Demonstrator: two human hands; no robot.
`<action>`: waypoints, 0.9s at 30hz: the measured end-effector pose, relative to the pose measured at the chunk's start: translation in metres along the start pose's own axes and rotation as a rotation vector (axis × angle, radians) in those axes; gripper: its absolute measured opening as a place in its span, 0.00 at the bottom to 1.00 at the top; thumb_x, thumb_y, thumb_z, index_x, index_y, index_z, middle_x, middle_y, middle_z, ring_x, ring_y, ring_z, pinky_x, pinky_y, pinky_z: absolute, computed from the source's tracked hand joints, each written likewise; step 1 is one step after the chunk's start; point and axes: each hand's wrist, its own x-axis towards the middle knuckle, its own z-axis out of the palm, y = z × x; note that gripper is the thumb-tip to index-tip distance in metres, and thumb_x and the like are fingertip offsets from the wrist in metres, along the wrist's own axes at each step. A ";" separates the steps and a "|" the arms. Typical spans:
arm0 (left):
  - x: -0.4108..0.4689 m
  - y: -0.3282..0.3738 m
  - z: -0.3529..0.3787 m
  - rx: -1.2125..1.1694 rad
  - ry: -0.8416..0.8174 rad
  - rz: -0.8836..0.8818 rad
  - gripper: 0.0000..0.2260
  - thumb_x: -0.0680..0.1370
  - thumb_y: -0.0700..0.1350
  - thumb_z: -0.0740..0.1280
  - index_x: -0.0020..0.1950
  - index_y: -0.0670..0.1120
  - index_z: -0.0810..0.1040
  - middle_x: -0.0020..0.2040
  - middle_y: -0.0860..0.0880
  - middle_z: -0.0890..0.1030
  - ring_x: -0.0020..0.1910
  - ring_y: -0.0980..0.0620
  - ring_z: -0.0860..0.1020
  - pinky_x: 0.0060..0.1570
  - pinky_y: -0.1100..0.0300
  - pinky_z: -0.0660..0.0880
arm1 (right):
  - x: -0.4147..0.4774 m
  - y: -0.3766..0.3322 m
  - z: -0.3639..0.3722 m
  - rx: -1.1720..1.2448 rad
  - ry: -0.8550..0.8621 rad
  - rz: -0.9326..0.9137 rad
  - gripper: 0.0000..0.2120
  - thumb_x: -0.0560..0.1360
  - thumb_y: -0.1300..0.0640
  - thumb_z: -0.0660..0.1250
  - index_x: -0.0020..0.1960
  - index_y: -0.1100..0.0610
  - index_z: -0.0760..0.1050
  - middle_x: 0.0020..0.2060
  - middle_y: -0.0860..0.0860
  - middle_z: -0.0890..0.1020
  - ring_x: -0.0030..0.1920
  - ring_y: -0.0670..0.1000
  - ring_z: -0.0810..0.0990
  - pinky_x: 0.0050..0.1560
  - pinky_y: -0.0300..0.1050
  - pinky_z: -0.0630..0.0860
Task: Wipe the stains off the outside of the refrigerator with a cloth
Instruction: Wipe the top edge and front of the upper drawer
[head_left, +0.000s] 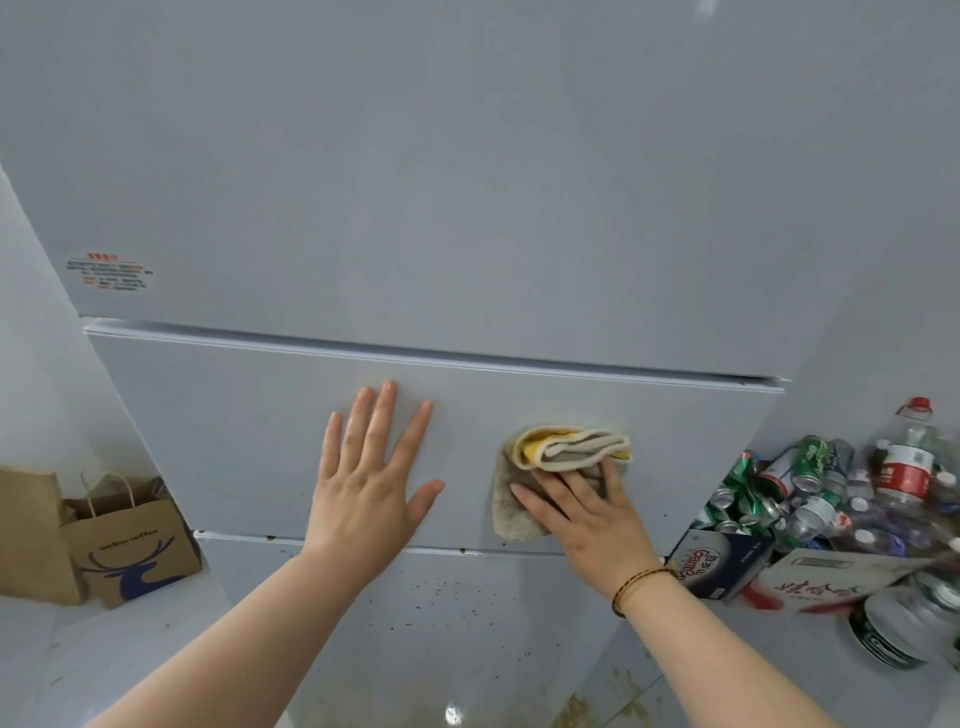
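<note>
**Step in hand:** wipe pass on the mid door panel (234, 431) of the refrigerator (467, 182).

1. Far left, floor level: paper bag (132, 540), not involved. Above it, on the upper door: sticker (110, 271), text too blurred to read.
2. L hand (366, 488): flat on the mid panel, fingers straight and spread, thumb out. Holds nothing; judged a brace.
3. Cloth (566, 449): folded, beige w/ a yellow layer. Lies against the mid panel, just right of the L hand, not touching it.
4. R hand (592, 514): on the cloth's lower part, fingers straight, slightly spread, pressing it to the panel. No pinch.
5. Far right: carton of cans (769, 499) and plastic bottle (906, 457), beside the refrigerator.

**Status (judged):** mid panel looks mostly clean. Brown specks (452, 587) lie along the seam below both hands and across the lower panel (363, 623). Task part done.

**Next move calls for:** cloth slid down to the seam w/ flat, firm pressure, then short strokes over the specks. Refold to a clean face if they smear.
</note>
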 end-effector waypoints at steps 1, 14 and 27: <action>0.000 0.001 0.003 0.004 0.003 -0.006 0.26 0.78 0.62 0.37 0.72 0.50 0.50 0.74 0.43 0.52 0.74 0.53 0.36 0.70 0.53 0.41 | 0.001 0.007 -0.002 -0.006 0.001 -0.035 0.34 0.71 0.64 0.47 0.76 0.53 0.42 0.69 0.51 0.54 0.74 0.54 0.46 0.72 0.61 0.37; 0.000 0.010 0.005 -0.045 -0.034 -0.068 0.30 0.70 0.56 0.53 0.70 0.43 0.59 0.69 0.38 0.56 0.74 0.53 0.35 0.70 0.62 0.36 | 0.002 0.031 -0.026 0.561 0.102 1.231 0.32 0.73 0.50 0.53 0.74 0.58 0.49 0.70 0.61 0.51 0.72 0.63 0.49 0.68 0.67 0.52; 0.002 0.011 0.007 -0.050 -0.043 -0.071 0.31 0.71 0.58 0.53 0.69 0.42 0.60 0.69 0.36 0.56 0.73 0.52 0.34 0.70 0.61 0.35 | 0.017 0.070 -0.054 0.649 0.050 1.265 0.24 0.75 0.65 0.55 0.71 0.65 0.61 0.73 0.63 0.53 0.73 0.61 0.48 0.70 0.60 0.51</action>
